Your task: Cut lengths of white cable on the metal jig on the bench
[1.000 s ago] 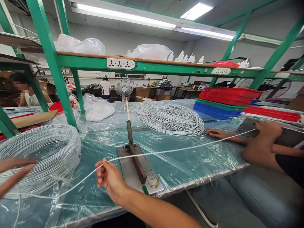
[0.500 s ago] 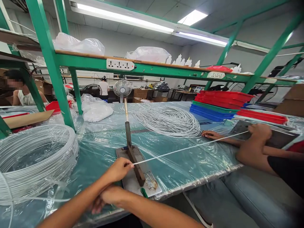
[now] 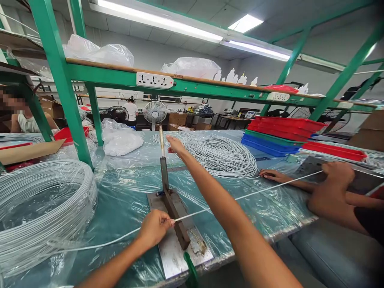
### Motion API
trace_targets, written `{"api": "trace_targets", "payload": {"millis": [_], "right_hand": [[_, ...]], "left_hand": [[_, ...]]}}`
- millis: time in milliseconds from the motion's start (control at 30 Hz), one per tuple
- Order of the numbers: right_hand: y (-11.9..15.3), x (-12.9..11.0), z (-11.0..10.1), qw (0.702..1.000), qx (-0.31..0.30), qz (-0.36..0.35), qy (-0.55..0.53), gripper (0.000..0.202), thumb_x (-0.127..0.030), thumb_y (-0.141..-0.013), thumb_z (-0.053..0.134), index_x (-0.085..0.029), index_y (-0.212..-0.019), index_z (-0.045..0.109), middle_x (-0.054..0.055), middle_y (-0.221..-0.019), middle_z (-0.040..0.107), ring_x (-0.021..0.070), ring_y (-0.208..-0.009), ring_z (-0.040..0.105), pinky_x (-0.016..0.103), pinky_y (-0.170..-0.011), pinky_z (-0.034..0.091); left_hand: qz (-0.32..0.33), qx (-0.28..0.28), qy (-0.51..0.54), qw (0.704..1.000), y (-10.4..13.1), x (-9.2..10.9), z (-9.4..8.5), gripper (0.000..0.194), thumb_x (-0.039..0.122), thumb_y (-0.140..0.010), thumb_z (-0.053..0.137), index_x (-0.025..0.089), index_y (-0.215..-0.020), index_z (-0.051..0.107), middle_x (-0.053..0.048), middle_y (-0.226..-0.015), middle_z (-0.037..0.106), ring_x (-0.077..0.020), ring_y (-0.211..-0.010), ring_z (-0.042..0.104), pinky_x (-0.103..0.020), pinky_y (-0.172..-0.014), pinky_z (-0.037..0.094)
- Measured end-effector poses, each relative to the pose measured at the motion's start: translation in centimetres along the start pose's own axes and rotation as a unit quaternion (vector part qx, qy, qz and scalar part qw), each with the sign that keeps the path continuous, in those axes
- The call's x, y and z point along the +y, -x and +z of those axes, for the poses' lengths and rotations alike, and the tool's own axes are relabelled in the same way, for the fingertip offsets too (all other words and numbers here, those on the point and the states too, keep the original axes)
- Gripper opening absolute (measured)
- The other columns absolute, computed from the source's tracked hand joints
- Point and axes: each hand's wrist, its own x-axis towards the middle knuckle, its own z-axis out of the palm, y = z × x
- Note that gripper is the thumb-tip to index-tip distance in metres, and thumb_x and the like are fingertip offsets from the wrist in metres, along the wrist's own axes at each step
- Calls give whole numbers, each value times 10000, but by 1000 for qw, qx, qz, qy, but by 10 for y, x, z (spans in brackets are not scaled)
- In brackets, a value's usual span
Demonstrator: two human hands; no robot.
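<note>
White wire (image 3: 192, 215) crosses the bar (image 3: 177, 228), fingers (image 3: 164, 216) of the left hand (image 3: 153, 229) clamped on it, seemingly for steadiness; the right hand (image 3: 177, 147) hovers beside the lever (image 3: 164, 172), its finger closure unclear.

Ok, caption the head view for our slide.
Left hand pinches white cable at a metal tool, right hand near its upright lever.

I'm seeing plain white along my thin, flexible cable (image 3: 192, 215); the flat, rectangular metal plate (image 3: 172, 260) is showing grey with brownish blotches, the curved handle (image 3: 191, 268) is showing solid green, and the film-covered tabletop (image 3: 120, 208) is looking teal.
</note>
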Motion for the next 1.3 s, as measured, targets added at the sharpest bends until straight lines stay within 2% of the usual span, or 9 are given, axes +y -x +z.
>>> {"api": "trace_targets", "payload": {"millis": [133,333,500,600,733,867,967,1167,1300], "right_hand": [[-30,3,15,998,-36,30,-30,453,-503,-919,320,-132,-1131,467,34,-810,556,51,-442,428,233,-483,460],[-19,-3,8,995,-62,25,-78,555,-614,-878,227,-154,-1065,476,53,-860,547,54,-432,426,232,-480,466],[35,-17,-31,982,-124,-11,-145,566,-627,-874,174,-209,-1086,490,76,-1094,541,116,-661,582,225,-542,492],[81,-25,-55,970,-156,-23,-187,537,-604,-883,205,-210,-1080,512,82,-1161,531,164,-789,613,263,-621,520],[143,-21,-73,970,-131,14,-204,427,-523,-906,289,-195,-950,559,73,-1090,582,170,-793,634,294,-699,525],[195,2,-81,973,-117,26,-198,270,-422,-828,547,-164,-756,583,65,-1005,613,147,-767,630,264,-712,512],[227,24,-85,977,-98,72,-176,249,-379,-768,634,-154,-875,622,85,-1013,609,139,-757,623,241,-674,503],[269,44,-80,971,-42,184,-150,734,-254,-567,725,-238,-1232,416,92,-1310,420,135,-726,618,222,-537,494],[286,50,-67,952,-41,276,-122,723,-232,-592,592,-216,-1267,334,47,-953,590,63,-476,504,178,-374,399]], "left_hand": [[-4,-6,-32,999,2,11,-4,233,294,-773,492,167,-775,688,25,-537,444,-114,-529,372,-237,-516,197],[-30,-32,75,996,-8,8,4,145,140,-746,448,126,-680,577,16,-533,484,-117,-524,430,-227,-538,268],[-32,-32,118,992,-16,0,7,112,179,-724,468,143,-626,510,43,-525,408,-99,-514,360,-227,-514,232],[-30,-27,141,989,-17,-1,7,240,338,-710,522,167,-555,454,66,-471,324,-87,-470,285,-237,-487,181],[-33,6,162,986,-22,-8,14,382,501,-622,579,176,-493,424,74,-429,279,-76,-449,247,-238,-469,154],[-48,47,167,984,-31,-19,24,373,465,-572,634,172,-471,426,71,-417,301,-68,-438,259,-224,-453,153],[-52,68,167,982,-34,-23,28,363,451,-565,652,165,-479,445,66,-422,325,-68,-436,285,-215,-454,158],[-49,74,161,983,-32,-22,28,350,434,-567,661,160,-494,456,64,-429,354,-69,-439,307,-204,-458,179],[-43,69,156,984,-32,-21,27,355,430,-574,656,161,-487,441,65,-428,347,-68,-442,305,-204,-458,184]]}}
